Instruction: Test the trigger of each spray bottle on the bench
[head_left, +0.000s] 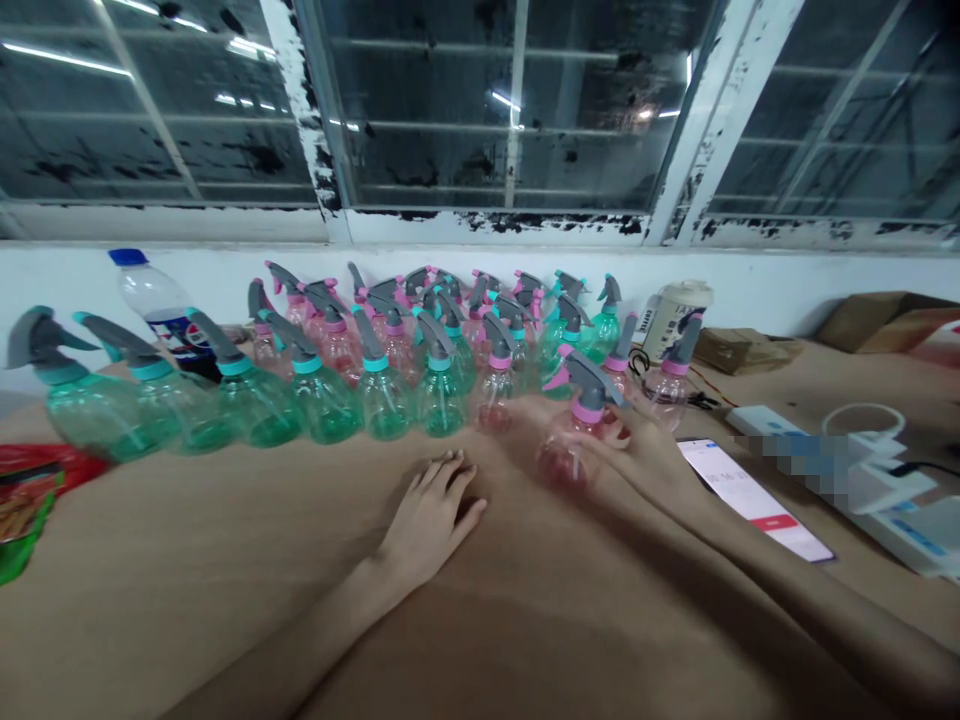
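My right hand (pixel 637 445) is closed around a pink spray bottle (pixel 566 455) with a grey and pink trigger head, held upright at the right end of the front row. Flat on the tabletop, my left hand (pixel 427 515) lies with its fingers spread and nothing in it. Just beyond its fingertips stands a green spray bottle (pixel 441 400), with another pink spray bottle (pixel 495 390) beside it. Several more green spray bottles (pixel 330 405) continue the front row to the left. Behind them, more pink and green bottles are crowded together, partly hidden.
A cola bottle (pixel 169 310) stands at the back left, and a red and green packet (pixel 34 500) lies at the left edge. To the right are a phone (pixel 750 495), a power strip (pixel 862 470), a coffee cup (pixel 679 315) and a cardboard piece (pixel 742 350).
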